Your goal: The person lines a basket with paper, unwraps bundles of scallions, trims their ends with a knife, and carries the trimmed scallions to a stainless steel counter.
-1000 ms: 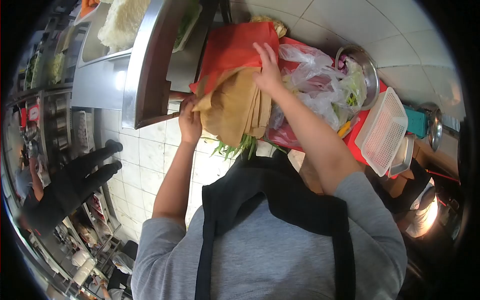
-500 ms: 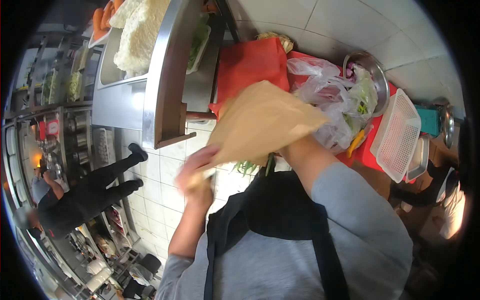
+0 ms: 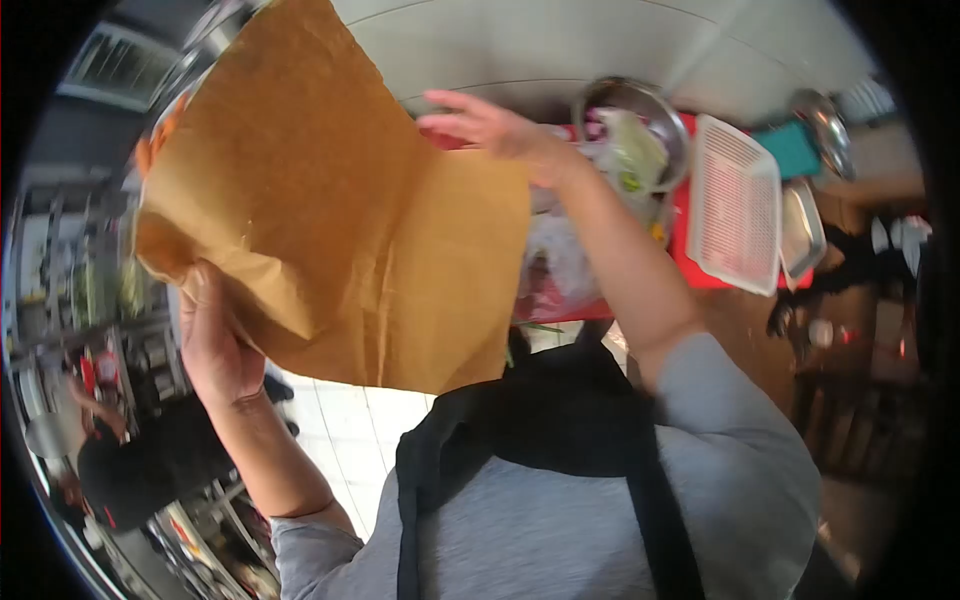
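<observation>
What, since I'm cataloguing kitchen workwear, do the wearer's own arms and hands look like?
The left hand and right hand are bare, without gloves. The left sleeve and right sleeve are short and grey, with no markings visible, leaving the forearms uncovered. A thin line crosses the left wrist; crease or band, I can't tell.

Top of the brown paper (image 3: 330, 200) is chopped off by the picture's edge, and it blocks whatever's behind it. Left grip (image 3: 222, 345) has its fingers tucked out of sight back there. Right grip (image 3: 500, 135) is kinda smeary, can't tell if it touches the sheet. The person (image 3: 160, 460) off left is too blurry to read.
</observation>
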{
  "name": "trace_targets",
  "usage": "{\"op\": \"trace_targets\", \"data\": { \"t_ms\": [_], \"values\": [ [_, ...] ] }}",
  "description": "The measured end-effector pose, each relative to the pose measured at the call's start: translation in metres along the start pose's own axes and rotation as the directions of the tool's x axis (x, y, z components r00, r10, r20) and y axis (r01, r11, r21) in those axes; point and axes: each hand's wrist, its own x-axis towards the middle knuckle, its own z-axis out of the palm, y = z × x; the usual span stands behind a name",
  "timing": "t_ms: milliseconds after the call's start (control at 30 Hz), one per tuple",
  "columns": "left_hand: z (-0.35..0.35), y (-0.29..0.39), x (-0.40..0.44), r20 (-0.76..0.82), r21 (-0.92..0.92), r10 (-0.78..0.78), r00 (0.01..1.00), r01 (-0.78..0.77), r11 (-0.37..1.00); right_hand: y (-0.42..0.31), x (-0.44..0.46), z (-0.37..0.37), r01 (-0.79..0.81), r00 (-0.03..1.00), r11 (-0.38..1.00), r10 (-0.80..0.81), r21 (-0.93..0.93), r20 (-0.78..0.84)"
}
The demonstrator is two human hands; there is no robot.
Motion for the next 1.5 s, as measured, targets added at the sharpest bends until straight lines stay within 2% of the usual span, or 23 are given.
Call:
{"op": "trace_targets", "data": {
  "t_ms": [67,167,267,333,367,400,433,467,500,533,567,633,667,767,800,900,933,1033,1100,1167,1300,1400,1500],
  "values": [
    [0.047,-0.005,0.010,0.079,0.000,-0.007,0.997,0.007,1.000,-0.024,-0.026,0.002,0.024,0.999,0.972,-0.015,-0.233,0.041],
    [0.113,-0.019,0.031,0.224,0.054,-0.110,0.968,0.101,0.993,-0.016,-0.081,-0.006,-0.013,0.911,0.904,-0.165,-0.427,-0.377],
    [0.184,-0.052,0.051,0.396,0.049,-0.214,0.893,0.212,0.976,-0.022,-0.153,-0.040,-0.017,0.858,0.945,-0.154,-0.326,-0.490],
    [0.263,-0.088,0.050,0.231,0.255,-0.068,0.971,0.007,0.967,-0.015,-0.216,-0.069,0.138,0.661,0.974,-0.227,-0.181,-0.715],
    [0.290,-0.110,0.059,0.326,0.471,-0.044,0.944,-0.122,0.874,-0.016,-0.254,-0.089,0.016,0.555,0.939,-0.294,-0.344,-0.778],
    [0.329,-0.129,0.050,0.467,0.338,0.047,0.883,-0.227,0.913,-0.033,-0.285,-0.098,0.050,0.411,0.926,-0.360,-0.373,-0.838],
    [0.366,-0.149,0.043,0.438,0.445,0.021,0.899,-0.237,0.863,-0.024,-0.331,-0.131,-0.212,0.381,0.901,-0.280,-0.378,-0.881],
    [0.397,-0.191,0.055,0.492,0.400,0.095,0.865,-0.322,0.858,-0.040,-0.358,-0.140,-0.299,0.259,0.870,-0.321,-0.392,-0.911],
    [0.425,-0.226,0.057,0.575,0.404,0.154,0.803,-0.442,0.801,-0.048,-0.383,-0.149,-0.264,0.137,0.840,-0.454,-0.475,-0.880],
    [0.453,-0.265,0.058,0.603,0.338,0.003,0.798,-0.259,0.905,-0.055,-0.407,-0.161,-0.240,0.012,0.795,-0.572,-0.558,-0.820],
    [0.482,-0.314,0.072,0.685,0.224,0.482,0.547,-0.787,0.575,-0.059,-0.433,-0.176,-0.366,0.039,0.731,-0.607,-0.576,-0.794],
    [0.529,-0.363,0.069,0.769,0.399,0.365,0.525,-0.840,0.368,-0.061,-0.489,-0.211,-0.594,0.116,0.552,-0.661,-0.585,-0.741],
    [0.548,-0.386,0.063,0.762,0.449,0.208,0.614,-0.731,0.513,-0.052,-0.517,-0.233,-0.687,0.212,0.476,-0.591,-0.548,-0.778],
    [0.584,-0.459,0.051,0.703,0.543,0.199,0.683,-0.695,0.471,-0.039,-0.547,-0.274,-0.926,0.217,0.252,-0.259,-0.283,-0.941],
    [0.591,-0.474,0.051,0.750,0.564,0.050,0.660,-0.676,0.473,-0.022,-0.554,-0.291,-0.932,0.197,0.228,-0.333,-0.282,-0.922],
    [0.595,-0.528,0.048,0.782,0.612,-0.048,0.622,-0.750,0.248,0.026,-0.568,-0.326,-0.952,0.246,0.128,-0.225,-0.279,-0.943],
    [0.604,-0.526,0.044,0.734,0.675,-0.245,0.634,-0.720,0.161,0.037,-0.570,-0.334,-0.950,0.274,0.094,-0.199,-0.297,-0.941],
    [0.623,-0.537,0.041,0.617,0.723,-0.430,0.659,-0.690,-0.020,0.050,-0.567,-0.351,-0.943,0.333,-0.019,-0.090,-0.333,-0.939],
    [0.615,-0.574,0.049,0.614,0.736,-0.369,0.698,-0.675,-0.052,0.043,-0.556,-0.357,-0.932,0.345,-0.110,0.021,-0.345,-0.938],
    [0.612,-0.588,0.054,0.623,0.731,-0.318,0.715,-0.677,-0.089,0.061,-0.555,-0.370,-0.956,0.287,-0.051,0.054,-0.290,-0.956],
    [0.611,-0.610,0.056,0.514,0.725,-0.499,0.698,-0.664,-0.183,0.079,-0.548,-0.383,-0.968,0.169,-0.159,0.163,-0.195,-0.972],
    [0.616,-0.611,0.054,0.491,0.673,-0.533,0.689,-0.689,-0.270,0.077,-0.550,-0.388,-0.850,0.303,-0.354,0.276,-0.390,-0.912],
    [0.622,-0.607,0.054,0.530,0.554,-0.522,0.668,-0.739,-0.384,0.042,-0.533,-0.374,-0.836,0.276,-0.393,0.300,-0.382,-0.913]
  ]
}}
